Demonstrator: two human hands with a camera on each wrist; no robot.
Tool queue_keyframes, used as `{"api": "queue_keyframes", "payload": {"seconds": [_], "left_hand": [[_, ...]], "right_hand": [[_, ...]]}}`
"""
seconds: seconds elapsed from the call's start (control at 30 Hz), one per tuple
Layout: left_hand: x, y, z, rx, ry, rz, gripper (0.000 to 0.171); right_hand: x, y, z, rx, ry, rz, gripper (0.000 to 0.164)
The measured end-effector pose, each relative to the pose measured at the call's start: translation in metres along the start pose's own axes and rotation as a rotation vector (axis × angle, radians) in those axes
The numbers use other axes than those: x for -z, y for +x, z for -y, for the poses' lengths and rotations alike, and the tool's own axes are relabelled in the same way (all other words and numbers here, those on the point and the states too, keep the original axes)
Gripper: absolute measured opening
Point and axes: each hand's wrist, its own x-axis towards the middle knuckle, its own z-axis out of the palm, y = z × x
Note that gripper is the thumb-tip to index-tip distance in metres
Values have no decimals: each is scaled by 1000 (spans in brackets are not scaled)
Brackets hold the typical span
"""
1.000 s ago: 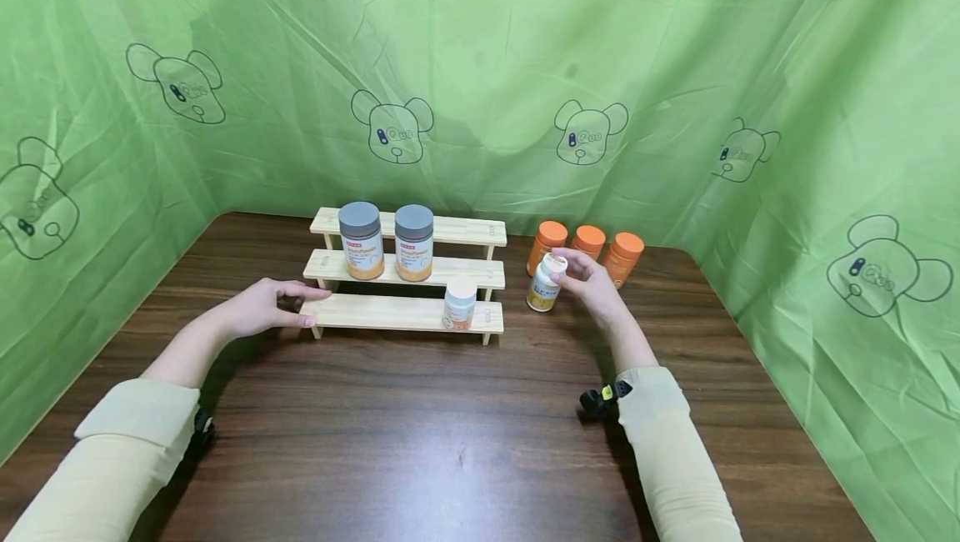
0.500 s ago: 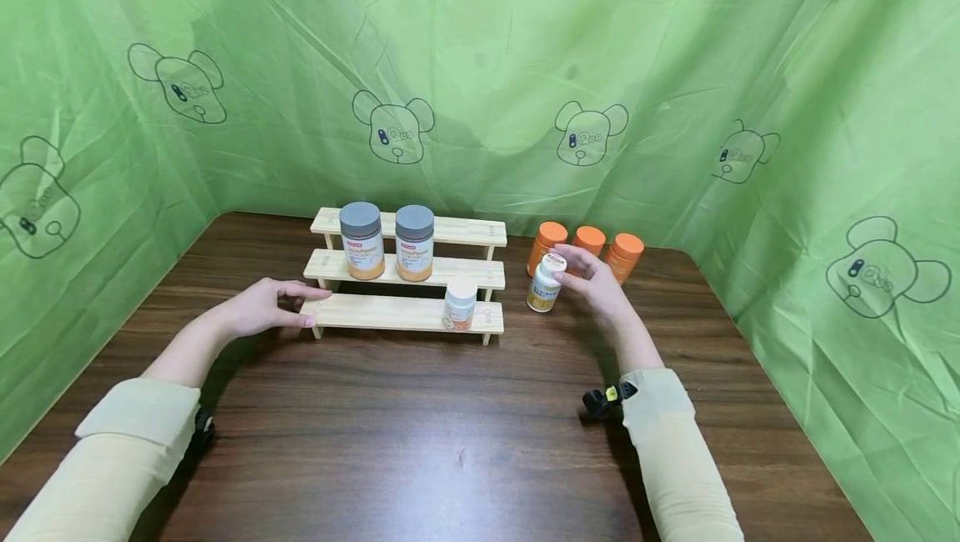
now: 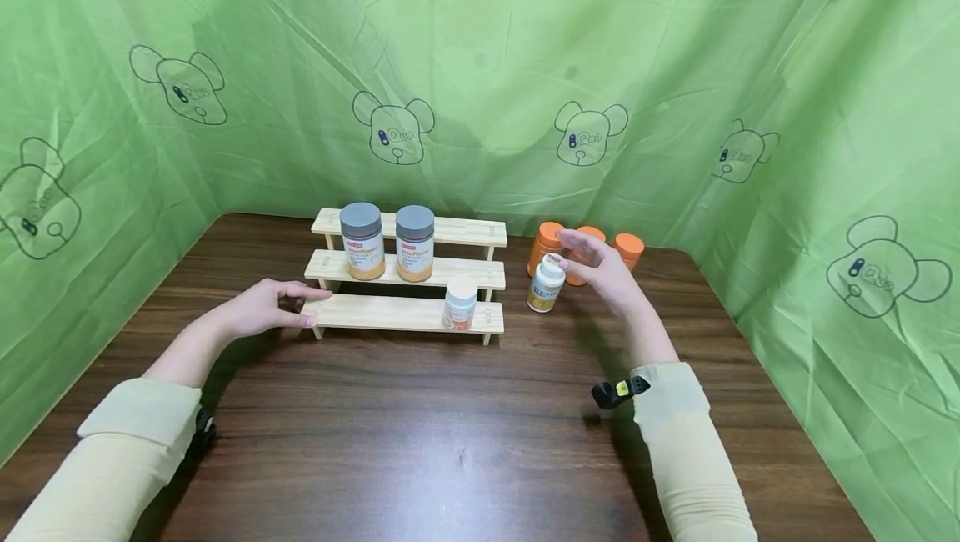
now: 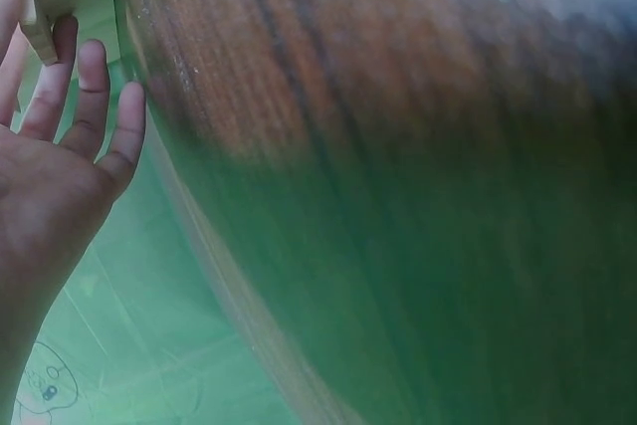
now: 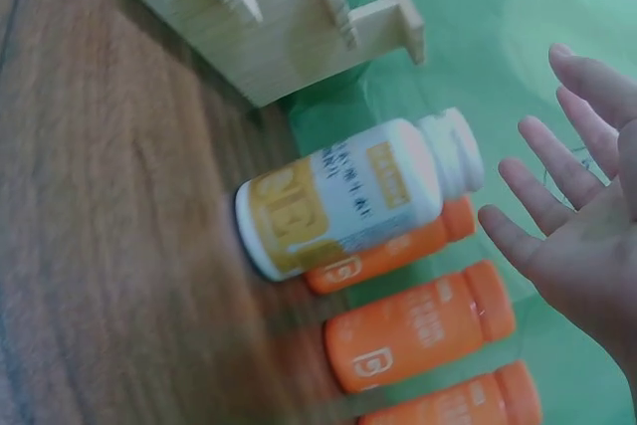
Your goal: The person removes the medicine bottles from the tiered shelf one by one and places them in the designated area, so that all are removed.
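My left hand (image 3: 258,308) pinches the left end of the lowest step of a three-tier wooden rack (image 3: 375,313), its thumb at the front edge. In the left wrist view, the fingers (image 4: 92,97) extend behind the board's end. My right hand (image 3: 606,275) is open beside a small white pill bottle (image 3: 545,285) with a yellow label, standing on the table. In the right wrist view, the fingers are spread apart from the bottle's white cap (image 5: 453,153). Behind it stand three orange bottles (image 5: 418,330), partly hidden by the hand in the head view.
Two grey-lidded jars (image 3: 362,242) stand on the rack's middle step. A white-capped bottle (image 3: 460,304) is at the right of the lowest step. Green cloth (image 3: 480,67) rises behind and beside the dark wooden table (image 3: 420,425).
My right hand has let go of the white pill bottle, its fingers opening and moving slightly right. The bottle stays on the table. The left hand has stayed on the rack.
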Motion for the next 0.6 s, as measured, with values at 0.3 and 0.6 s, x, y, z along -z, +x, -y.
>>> {"api": "queue_keyframes", "payload": {"seconds": [0.3,0.6], "left_hand": [[-2,-1,0,8,1,-2,49],[-1,1,4,0,6,-2,49]], "right_hand": [[-6,4,24,82,-23,4,52],[-31,-3,80,159,66,35,54]]}}
